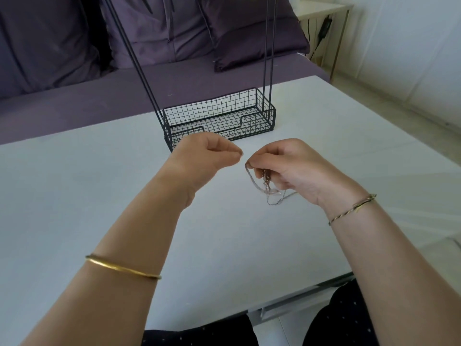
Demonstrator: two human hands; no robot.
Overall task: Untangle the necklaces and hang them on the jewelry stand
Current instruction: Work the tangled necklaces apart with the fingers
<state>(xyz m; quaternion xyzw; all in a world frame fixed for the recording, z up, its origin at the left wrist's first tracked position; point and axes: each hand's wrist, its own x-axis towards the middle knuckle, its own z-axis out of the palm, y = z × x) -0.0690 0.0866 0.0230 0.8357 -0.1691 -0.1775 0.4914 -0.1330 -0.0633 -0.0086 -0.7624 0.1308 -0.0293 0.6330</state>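
Head view. Necklaces (pixel 267 187): 1 tangled bunch, centre frame, gripped in my right hand (pixel 284 166) over the worktop (pixel 74 191) so loops hang loose. Left hand (pixel 207 156): fingertips pinched together; whether on a strand, cannot tell. Jewelry stand (pixel 219 118): just behind, for easy reach.

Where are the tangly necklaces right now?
In the head view, the necklaces hang from the right hand, just right of centre, over the white table in front of the jewelry stand.

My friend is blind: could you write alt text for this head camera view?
The right hand pinches a tangle of necklaces over a white table; the left hand is curled beside it. A black wire stand sits behind.
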